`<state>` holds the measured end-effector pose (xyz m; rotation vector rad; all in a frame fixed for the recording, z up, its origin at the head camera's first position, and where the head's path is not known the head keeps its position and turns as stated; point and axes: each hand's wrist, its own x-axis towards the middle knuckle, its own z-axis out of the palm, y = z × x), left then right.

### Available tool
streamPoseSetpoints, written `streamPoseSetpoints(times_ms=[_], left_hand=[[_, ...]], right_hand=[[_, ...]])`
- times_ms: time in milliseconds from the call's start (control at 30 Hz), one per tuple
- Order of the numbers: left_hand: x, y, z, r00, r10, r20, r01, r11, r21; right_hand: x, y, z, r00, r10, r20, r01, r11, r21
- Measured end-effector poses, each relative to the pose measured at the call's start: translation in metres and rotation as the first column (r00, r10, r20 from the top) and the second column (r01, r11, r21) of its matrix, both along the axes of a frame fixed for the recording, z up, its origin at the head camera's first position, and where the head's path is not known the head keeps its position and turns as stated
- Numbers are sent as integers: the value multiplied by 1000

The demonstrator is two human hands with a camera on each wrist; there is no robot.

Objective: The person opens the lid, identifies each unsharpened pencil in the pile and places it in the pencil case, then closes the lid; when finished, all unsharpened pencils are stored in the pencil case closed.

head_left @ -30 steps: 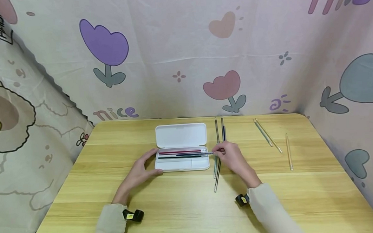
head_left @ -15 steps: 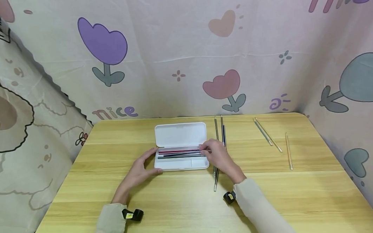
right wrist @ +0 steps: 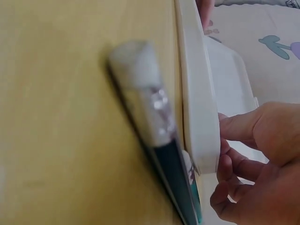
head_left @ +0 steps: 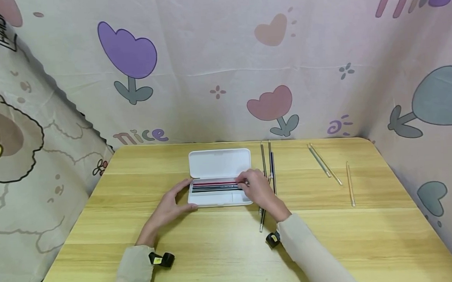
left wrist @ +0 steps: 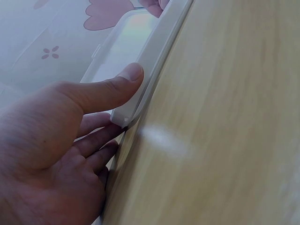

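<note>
A white pencil case [head_left: 211, 200] lies with its lid [head_left: 219, 163] raised at the back. Inside, a red pencil [head_left: 213, 183] and dark pencils [head_left: 213, 190] lie lengthwise in the rear part. My left hand [head_left: 172, 210] holds the case's left end, thumb at the front corner and fingers at the back; the left wrist view shows the thumb [left wrist: 110, 93] on the front wall. My right hand [head_left: 260, 192], over the case's right end, pinches the end of a dark pencil with thumb and fingertips. In the right wrist view the case wall hides that pencil.
Just right of the case, several dark pencils [head_left: 273, 168] lie on the wooden table [head_left: 224, 252], partly under my right hand. One eraser-tipped pencil [right wrist: 166, 157] looms close in the right wrist view. Farther right lie a greenish pencil [head_left: 319, 161], a yellowish one [head_left: 329, 168] and a pale one [head_left: 350, 183].
My right hand has moved left with the dark pencil, from beside the case to over its right end, and the pencil now lies in among the others. The left hand stays put.
</note>
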<state>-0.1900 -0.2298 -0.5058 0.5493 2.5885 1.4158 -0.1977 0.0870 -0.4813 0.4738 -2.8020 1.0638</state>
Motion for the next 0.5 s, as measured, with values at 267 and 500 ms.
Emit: streamPoseSetpoints(times_ms=[267,500], left_hand=[[0,1,1,1000,-4,6,4,1000,16],[-1,1,0,1000,-6,-2,7,1000,15]], right_hand=[[10,14,7,1000,-20,11,22,984,-178],[24,41,13,992,-122,30,126,953,-276]])
